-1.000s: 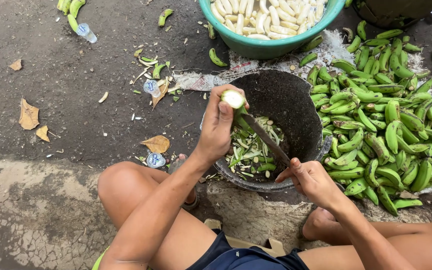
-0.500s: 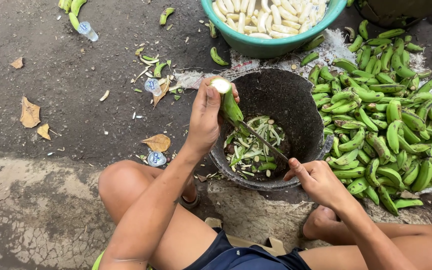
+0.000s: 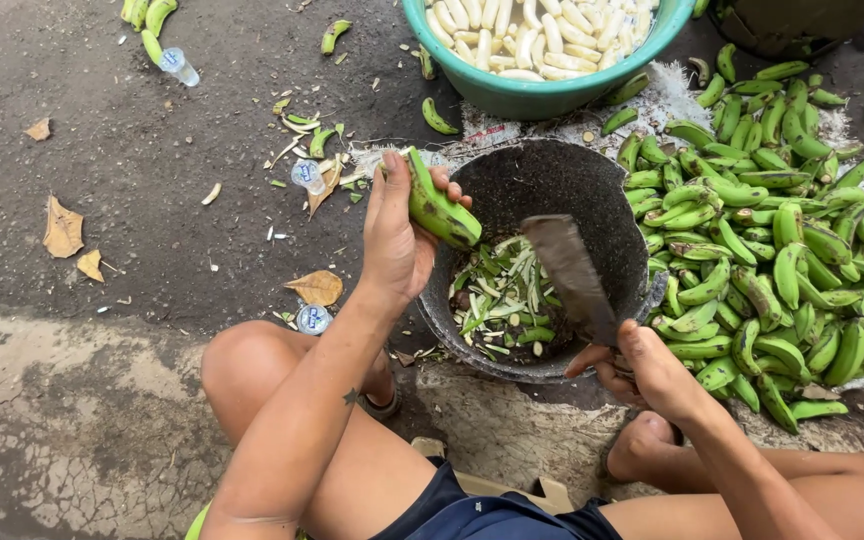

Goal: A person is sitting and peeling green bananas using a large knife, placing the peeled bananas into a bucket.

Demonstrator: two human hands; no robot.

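Your left hand [image 3: 397, 235] grips an unpeeled green banana [image 3: 439, 208] over the black bucket [image 3: 592, 180], right hand [image 3: 642, 365] clenches the knife [image 3: 574, 275]; teal basin [image 3: 542, 95] holds many peeled, big green pile [image 3: 782, 250] remains.

Dark, rough asphalt ground [image 3: 122, 170] fills the upper left, lit by flat daylight. Toward the lower left corner it gives way to pale, cracked concrete [image 3: 42, 440]. Dry brown leaves [image 3: 62, 228] and small plastic cups [image 3: 179, 66] lie scattered on the asphalt.
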